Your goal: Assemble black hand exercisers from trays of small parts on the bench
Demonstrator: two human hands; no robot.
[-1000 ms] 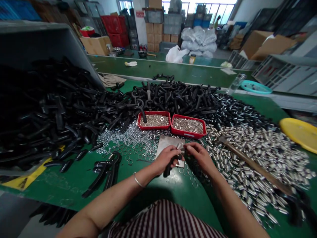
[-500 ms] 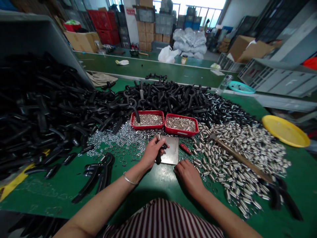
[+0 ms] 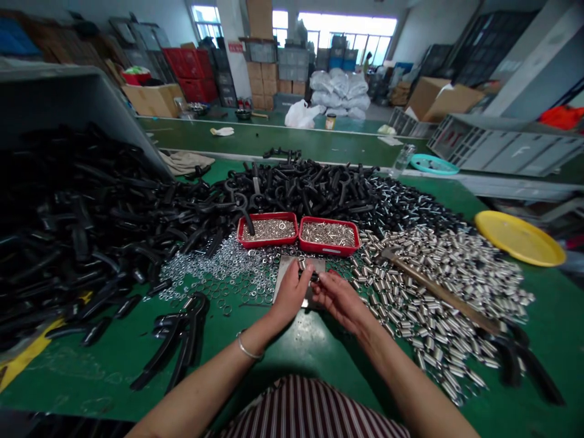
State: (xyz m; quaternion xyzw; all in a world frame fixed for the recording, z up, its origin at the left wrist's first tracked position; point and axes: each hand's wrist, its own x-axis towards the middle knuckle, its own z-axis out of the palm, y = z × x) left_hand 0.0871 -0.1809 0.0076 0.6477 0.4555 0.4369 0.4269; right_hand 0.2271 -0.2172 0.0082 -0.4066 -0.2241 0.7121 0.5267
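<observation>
My left hand (image 3: 289, 293) is closed around a small black handle part (image 3: 314, 277), with a metal coil spring (image 3: 302, 265) showing at its upper end. Fingertips of my right hand (image 3: 341, 299) are pinched together at the right end of the black part; whatever they hold is too small to make out. Both hands are over a flat metal plate (image 3: 285, 266), which they partly cover. Just beyond it stand two red trays: the left tray (image 3: 269, 244) and the right tray (image 3: 329, 250) both hold small metal pieces.
Loose springs (image 3: 410, 292) spread over the right side, with a hammer (image 3: 438, 290) lying across them. Small rings (image 3: 219, 267) lie left of the plate. Black handles (image 3: 114, 219) spill from a grey bin (image 3: 109, 91). A yellow lid (image 3: 520, 237) rests far right.
My right hand has risen from the tabletop to meet the black part in my left hand. The left hand has turned slightly, and the camera view has tipped upward.
</observation>
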